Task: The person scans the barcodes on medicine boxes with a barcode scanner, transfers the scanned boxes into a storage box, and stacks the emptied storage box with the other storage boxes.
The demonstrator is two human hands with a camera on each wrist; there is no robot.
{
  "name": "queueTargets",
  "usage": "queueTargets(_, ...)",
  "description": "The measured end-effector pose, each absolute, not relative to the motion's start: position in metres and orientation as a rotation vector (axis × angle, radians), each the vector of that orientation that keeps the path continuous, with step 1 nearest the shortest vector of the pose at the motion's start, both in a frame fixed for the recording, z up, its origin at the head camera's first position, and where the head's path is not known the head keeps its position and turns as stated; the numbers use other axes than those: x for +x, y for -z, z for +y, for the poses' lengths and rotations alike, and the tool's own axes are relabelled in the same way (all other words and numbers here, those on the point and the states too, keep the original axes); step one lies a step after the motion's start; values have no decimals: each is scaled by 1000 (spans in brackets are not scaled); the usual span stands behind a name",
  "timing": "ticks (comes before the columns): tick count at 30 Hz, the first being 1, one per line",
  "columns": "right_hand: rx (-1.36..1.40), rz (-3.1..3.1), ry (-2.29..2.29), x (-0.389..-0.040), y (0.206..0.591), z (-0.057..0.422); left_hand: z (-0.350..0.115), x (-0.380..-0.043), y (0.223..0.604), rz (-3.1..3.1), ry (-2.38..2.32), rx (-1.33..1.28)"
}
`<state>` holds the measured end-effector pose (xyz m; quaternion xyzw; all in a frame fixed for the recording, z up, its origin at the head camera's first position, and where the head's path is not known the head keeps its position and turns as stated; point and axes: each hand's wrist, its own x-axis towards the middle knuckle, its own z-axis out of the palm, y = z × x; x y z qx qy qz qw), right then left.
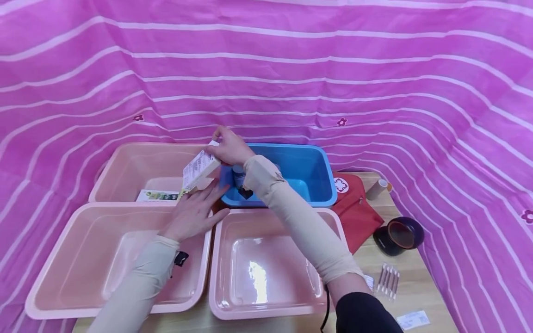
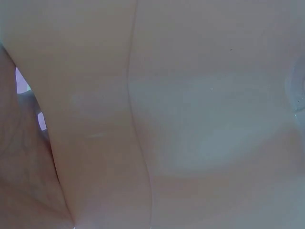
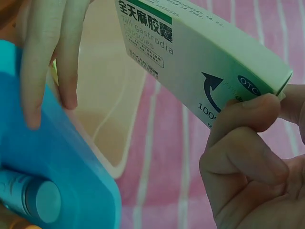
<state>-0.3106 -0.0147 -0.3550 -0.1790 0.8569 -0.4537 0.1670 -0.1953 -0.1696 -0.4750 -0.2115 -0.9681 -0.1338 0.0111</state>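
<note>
My right hand (image 1: pixel 233 147) pinches a white and green medicine box (image 1: pixel 199 167) by one end, above the join of the far pink and blue bins. In the right wrist view the box (image 3: pixel 176 52) is tilted, with "OTC" and a curved arrow printed on it. My left hand (image 1: pixel 193 212) reaches over the bin rims, its fingers extended just below the box. A small yellow-green patch shows by its fingertips; what it belongs to is unclear. Another white and green box (image 1: pixel 158 195) lies in the far pink bin (image 1: pixel 125 162). The left wrist view shows mostly a blurred pale surface.
The blue bin (image 1: pixel 297 169) holds a dark bottle (image 1: pixel 238 175). Two pink bins (image 1: pixel 116 259) (image 1: pixel 279 282) stand nearer. On the right are a red cloth bag (image 1: pixel 354 212), a black cup-like container (image 1: pixel 399 233), a pale roll (image 1: pixel 376 188) and several cotton swabs (image 1: pixel 388 280).
</note>
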Motion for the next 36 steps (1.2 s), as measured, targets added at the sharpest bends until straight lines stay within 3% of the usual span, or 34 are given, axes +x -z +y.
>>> queueTargets(20, -438, 2450, 1062, -334, 389, -55, -147, -188, 470, -3097, 447, -640)
queueTargets(36, -403, 2415, 1067, -341, 386, -71, -138, -181, 469, -2974, 362, -692)
